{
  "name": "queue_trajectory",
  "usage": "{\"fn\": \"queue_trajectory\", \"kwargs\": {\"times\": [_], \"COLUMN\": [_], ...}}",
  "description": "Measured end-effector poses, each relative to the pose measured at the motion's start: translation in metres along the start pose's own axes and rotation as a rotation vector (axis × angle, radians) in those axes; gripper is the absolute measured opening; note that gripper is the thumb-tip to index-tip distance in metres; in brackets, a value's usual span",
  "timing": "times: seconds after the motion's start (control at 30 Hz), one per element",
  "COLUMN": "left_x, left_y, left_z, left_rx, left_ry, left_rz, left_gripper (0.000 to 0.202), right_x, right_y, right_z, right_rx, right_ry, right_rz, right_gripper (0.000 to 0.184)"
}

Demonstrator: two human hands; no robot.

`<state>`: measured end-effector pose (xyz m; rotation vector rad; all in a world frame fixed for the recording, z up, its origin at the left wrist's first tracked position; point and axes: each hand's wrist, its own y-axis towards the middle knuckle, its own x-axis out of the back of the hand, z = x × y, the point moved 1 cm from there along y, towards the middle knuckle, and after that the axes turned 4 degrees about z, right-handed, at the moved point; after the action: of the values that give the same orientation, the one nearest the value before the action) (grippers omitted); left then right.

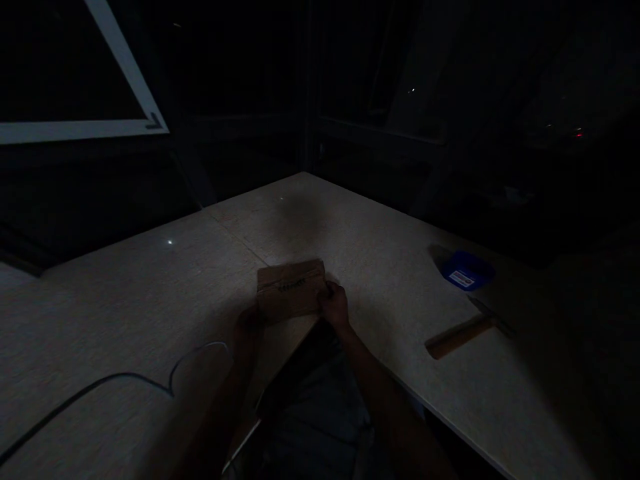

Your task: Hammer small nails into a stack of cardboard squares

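A flat brown rectangle of what looks like cardboard [285, 303], with dark marks across its middle, is held up over the near part of the table. My right hand [335, 307] grips its right edge, with the fingers closed and the thumb on the face towards me. At its lower left corner is my left hand [248, 328], closed on the cardboard; deep shadow hides most of those fingers. Whether the piece is a single sheet or a thin box, I cannot tell.
On the right of the pale tabletop [330, 213] lies a hammer [463, 337] with a wooden handle. Behind it stands a blue plastic tub [467, 270] with a white label. A thin cable [115, 377] curves across the left side. Dark window frames [150, 123] border the back.
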<state>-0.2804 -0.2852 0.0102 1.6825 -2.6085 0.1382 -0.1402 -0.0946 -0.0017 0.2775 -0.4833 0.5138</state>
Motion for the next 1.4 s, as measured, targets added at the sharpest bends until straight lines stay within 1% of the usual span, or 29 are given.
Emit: {"fn": "queue_trajectory", "kwargs": {"times": [0.1, 0.2, 0.27, 0.3, 0.37, 0.43, 0.5, 0.57, 0.63, 0.7, 0.77, 0.87, 1.0, 1.1, 1.23, 1.4], "left_x": [0.012, 0.019, 0.022, 0.022, 0.016, 0.005, -0.010, -0.026, -0.039, -0.047, -0.050, -0.050, -0.049, -0.049, -0.049, -0.049], "left_y": [0.000, 0.001, 0.000, 0.000, -0.001, 0.001, 0.008, 0.018, 0.030, 0.041, 0.048, 0.052, 0.051, 0.050, 0.050, 0.051], "left_z": [0.005, 0.001, -0.007, -0.012, -0.025, -0.035, -0.040, -0.038, -0.031, -0.022, -0.013, -0.002, 0.011, 0.017, 0.019, 0.020], "left_rx": [0.018, 0.012, -0.053, -0.112, -0.278, -0.452, -0.596, -0.663, -0.670, -0.657, -0.647, -0.629, -0.615, -0.623, -0.601, -0.585], "left_ry": [0.064, 0.132, 0.229, 0.296, 0.427, 0.503, 0.537, 0.569, 0.621, 0.669, 0.697, 0.673, 0.568, 0.520, 0.513, 0.482], "left_rz": [0.012, -0.021, -0.057, -0.062, -0.023, 0.052, 0.163, 0.276, 0.370, 0.417, 0.446, 0.481, 0.485, 0.474, 0.442, 0.458], "left_gripper": [0.020, 0.029, 0.040, 0.044, 0.047, 0.049, 0.056, 0.066, 0.072, 0.075, 0.075, 0.073, 0.069, 0.064, 0.066, 0.063], "right_x": [-0.005, 0.002, 0.012, 0.018, 0.027, 0.033, 0.034, 0.030, 0.024, 0.018, 0.011, 0.001, -0.010, -0.014, -0.014, -0.011], "right_y": [-0.002, -0.004, -0.004, -0.004, -0.003, -0.001, 0.002, 0.008, 0.015, 0.023, 0.031, 0.041, 0.049, 0.052, 0.054, 0.053], "right_z": [-0.002, -0.002, 0.000, 0.003, 0.011, 0.024, 0.038, 0.051, 0.060, 0.064, 0.063, 0.058, 0.052, 0.050, 0.048, 0.044], "right_rx": [0.022, 0.068, 0.107, 0.127, 0.166, 0.231, 0.339, 0.456, 0.524, 0.539, 0.531, 0.519, 0.518, 0.518, 0.534, 0.582], "right_ry": [-0.043, -0.073, -0.095, -0.107, -0.125, -0.139, -0.174, -0.242, -0.325, -0.399, -0.442, -0.452, -0.444, -0.439, -0.444, -0.471], "right_rz": [0.022, 0.062, 0.074, 0.070, 0.052, 0.052, 0.099, 0.192, 0.304, 0.397, 0.471, 0.547, 0.597, 0.615, 0.621, 0.620], "right_gripper": [0.041, 0.041, 0.040, 0.040, 0.040, 0.038, 0.036, 0.035, 0.035, 0.037, 0.038, 0.040, 0.042, 0.045, 0.053, 0.057]}}
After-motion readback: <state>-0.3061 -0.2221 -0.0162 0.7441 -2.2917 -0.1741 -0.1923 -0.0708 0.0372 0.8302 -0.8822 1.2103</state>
